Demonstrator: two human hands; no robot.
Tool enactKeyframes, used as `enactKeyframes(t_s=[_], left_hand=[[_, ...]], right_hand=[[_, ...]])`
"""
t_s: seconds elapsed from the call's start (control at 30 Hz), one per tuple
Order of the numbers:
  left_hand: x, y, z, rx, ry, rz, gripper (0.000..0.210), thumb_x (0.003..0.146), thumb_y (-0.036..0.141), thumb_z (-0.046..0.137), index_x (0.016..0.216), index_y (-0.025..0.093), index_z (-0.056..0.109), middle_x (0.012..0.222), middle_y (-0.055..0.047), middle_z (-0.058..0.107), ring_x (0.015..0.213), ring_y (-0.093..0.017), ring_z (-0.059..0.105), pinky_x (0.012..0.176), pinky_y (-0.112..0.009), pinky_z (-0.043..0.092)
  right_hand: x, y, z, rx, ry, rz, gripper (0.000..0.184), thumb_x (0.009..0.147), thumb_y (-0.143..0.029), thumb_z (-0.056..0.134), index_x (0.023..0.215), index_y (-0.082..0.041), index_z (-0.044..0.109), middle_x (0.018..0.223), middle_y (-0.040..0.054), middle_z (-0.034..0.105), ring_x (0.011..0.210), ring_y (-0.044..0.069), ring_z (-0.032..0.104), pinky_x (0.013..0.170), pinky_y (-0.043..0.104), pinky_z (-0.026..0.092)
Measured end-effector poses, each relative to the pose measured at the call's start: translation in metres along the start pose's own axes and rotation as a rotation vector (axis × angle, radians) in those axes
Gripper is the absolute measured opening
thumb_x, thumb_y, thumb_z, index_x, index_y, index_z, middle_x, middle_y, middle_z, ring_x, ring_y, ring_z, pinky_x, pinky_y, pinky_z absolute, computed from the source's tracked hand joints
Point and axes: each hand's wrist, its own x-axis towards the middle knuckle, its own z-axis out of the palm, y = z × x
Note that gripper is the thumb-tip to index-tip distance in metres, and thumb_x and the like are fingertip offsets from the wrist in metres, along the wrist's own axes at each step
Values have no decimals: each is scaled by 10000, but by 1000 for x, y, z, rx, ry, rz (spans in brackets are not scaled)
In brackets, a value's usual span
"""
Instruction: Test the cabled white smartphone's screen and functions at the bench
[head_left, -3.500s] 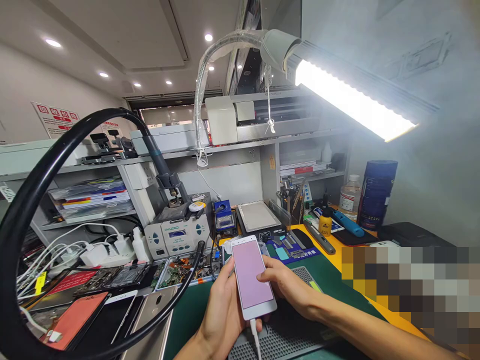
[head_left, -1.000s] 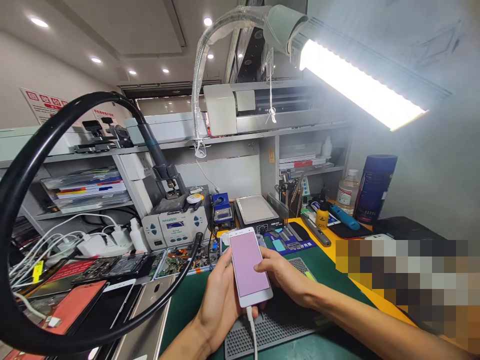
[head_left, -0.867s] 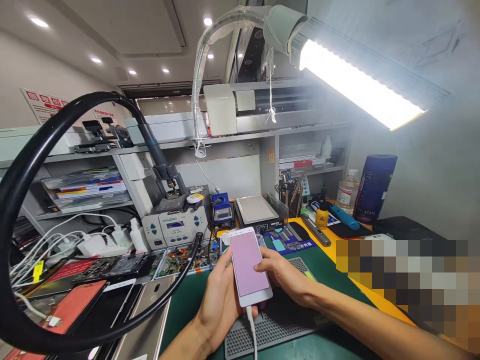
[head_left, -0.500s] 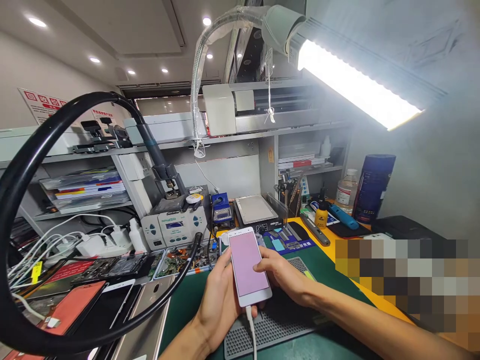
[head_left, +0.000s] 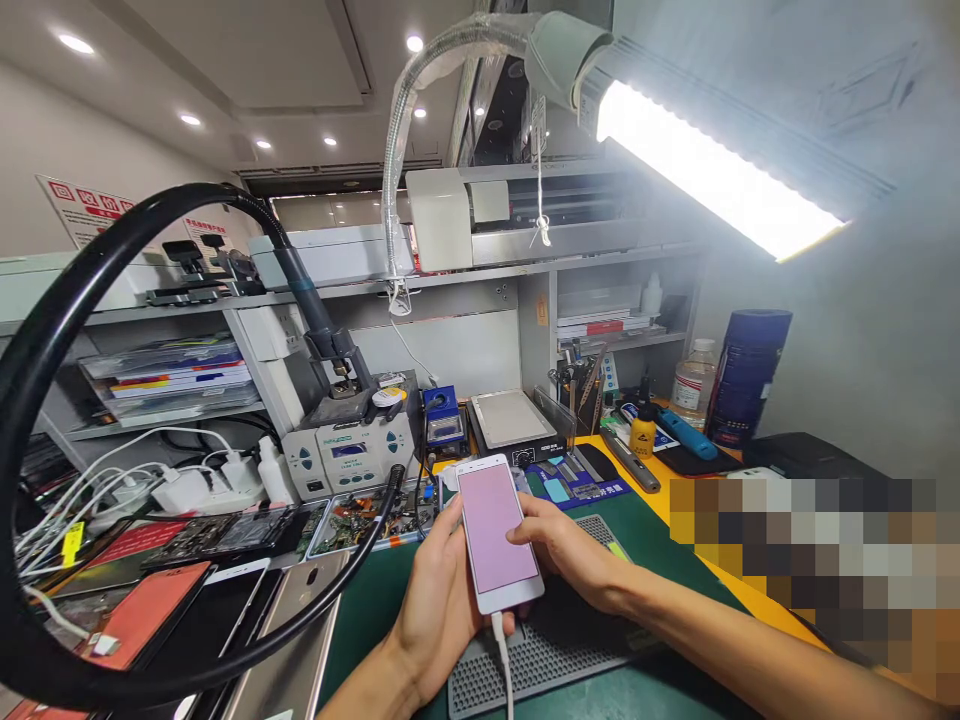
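Observation:
A white smartphone (head_left: 496, 530) is held upright between my hands, its screen lit plain pinkish purple. My left hand (head_left: 435, 590) cradles it from the left and from below, fingers curled behind the phone. My right hand (head_left: 574, 550) grips the right edge, and its thumb lies over the screen. Its other fingers are hidden behind the phone. A white cable (head_left: 504, 660) is plugged into the phone's lower end and runs down toward me. Below the hands lies a grey perforated mat (head_left: 540, 670) on a green work mat (head_left: 367, 610).
A black hose (head_left: 67, 270) loops across the left side, over several phones (head_left: 169, 610). Behind stand a rework station (head_left: 352, 450), a parts tray (head_left: 367, 520) and a flat heating plate (head_left: 517, 418). A yellow bottle (head_left: 643, 436) is at right; a bright lamp (head_left: 720, 170) hangs above.

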Motion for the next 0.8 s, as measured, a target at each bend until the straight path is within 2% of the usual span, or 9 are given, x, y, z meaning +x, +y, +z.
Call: enactKeyframes(t_s=[0.13, 0.37, 0.5, 0.6, 0.8], left_hand=[[0, -1, -1, -15, -6, 3, 726, 922, 656, 363, 1372, 93, 449, 862, -157, 651, 666, -276, 637, 497, -318, 479], [1, -2, -3, -38, -25, 4, 723, 914, 665, 378, 1374, 115, 467, 909, -159, 657, 678, -271, 649, 479, -308, 485], [0, -2, -3, -36, -21, 4, 704, 918, 641, 382, 1380, 117, 462, 926, -164, 660, 691, -270, 651, 474, -302, 487], [0, -2, -4, -25, -30, 6, 687, 917, 630, 394, 1365, 117, 484, 933, -164, 661, 678, -256, 646, 480, -298, 491], [0, -4, -9, -24, -33, 23, 610, 925, 612, 405, 1326, 174, 543, 994, -136, 656, 718, -236, 647, 463, -263, 480]], right_hand=[[0, 1, 0, 33, -27, 20, 358, 698, -215, 539, 1048, -154, 588, 952, 64, 634, 696, 158, 549, 618, 277, 433], [3, 8, -3, 98, -115, 57, 423, 738, -258, 519, 1153, -179, 522, 744, 14, 607, 529, 183, 582, 447, 293, 472], [3, 8, -3, 63, -76, 41, 351, 756, -261, 516, 1094, -171, 548, 773, 25, 635, 584, 184, 606, 479, 291, 494], [2, 6, -1, -45, -46, 30, 286, 793, -266, 560, 1059, -162, 563, 826, 32, 655, 618, 162, 609, 513, 267, 491], [-1, 1, 4, -155, -72, -2, 255, 831, -297, 642, 1034, -167, 560, 838, 20, 677, 618, 139, 625, 546, 244, 492]])
